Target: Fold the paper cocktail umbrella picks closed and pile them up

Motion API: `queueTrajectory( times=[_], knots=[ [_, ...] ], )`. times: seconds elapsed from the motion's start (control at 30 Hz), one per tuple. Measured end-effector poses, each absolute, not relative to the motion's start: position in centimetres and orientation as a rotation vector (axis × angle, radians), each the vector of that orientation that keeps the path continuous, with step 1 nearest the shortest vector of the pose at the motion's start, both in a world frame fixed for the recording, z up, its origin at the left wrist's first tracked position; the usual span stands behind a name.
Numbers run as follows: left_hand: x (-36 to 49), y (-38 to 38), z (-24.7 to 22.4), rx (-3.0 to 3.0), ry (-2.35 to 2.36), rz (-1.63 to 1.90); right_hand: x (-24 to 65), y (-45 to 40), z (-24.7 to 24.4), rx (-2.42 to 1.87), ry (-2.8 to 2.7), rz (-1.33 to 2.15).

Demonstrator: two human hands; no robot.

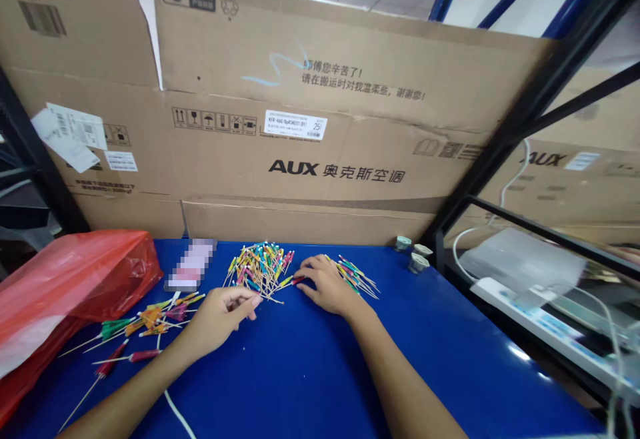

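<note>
Colour-tipped wooden picks (260, 272) lie heaped on a blue table (400, 365) between the hands. The left hand (217, 319) rests loosely curled, visibly holding nothing. The right hand (325, 285) has its fingertips (306, 273) at a red-tipped pick (293, 281), grip unclear, beside a smaller bunch (357, 277).

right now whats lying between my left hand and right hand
In the head view, a heap of coloured cocktail picks lies between the left hand and the right hand, on the blue table.
</note>
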State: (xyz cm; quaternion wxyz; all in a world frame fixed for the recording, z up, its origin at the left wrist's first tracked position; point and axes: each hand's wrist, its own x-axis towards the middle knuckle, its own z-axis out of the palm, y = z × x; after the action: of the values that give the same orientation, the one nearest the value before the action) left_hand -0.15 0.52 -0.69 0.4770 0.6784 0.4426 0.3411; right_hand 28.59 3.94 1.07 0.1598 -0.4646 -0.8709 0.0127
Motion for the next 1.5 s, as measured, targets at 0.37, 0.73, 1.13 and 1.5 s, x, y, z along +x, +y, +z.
queueTrajectory(
  times=[0.37,0.73,1.13,1.5],
  knots=[
    [-0.4,0.6,-0.9,1.745,1.084,0.904,28.5,2.7,3.1,-1.306,-2.469,0.408],
    [-0.3,-0.4,0.1,2.083,1.109,1.013,26.6,1.1,5.0,-1.064,-2.326,0.571],
    [-0.8,-0.4,0.5,2.385,1.000,0.921,22.0,-0.4,3.5,-0.890,-2.257,0.705],
    [-0.9,-0.4,1.1,2.462,0.996,0.921,22.3,-0.5,4.0,-0.878,-2.264,0.666]
  ],
)
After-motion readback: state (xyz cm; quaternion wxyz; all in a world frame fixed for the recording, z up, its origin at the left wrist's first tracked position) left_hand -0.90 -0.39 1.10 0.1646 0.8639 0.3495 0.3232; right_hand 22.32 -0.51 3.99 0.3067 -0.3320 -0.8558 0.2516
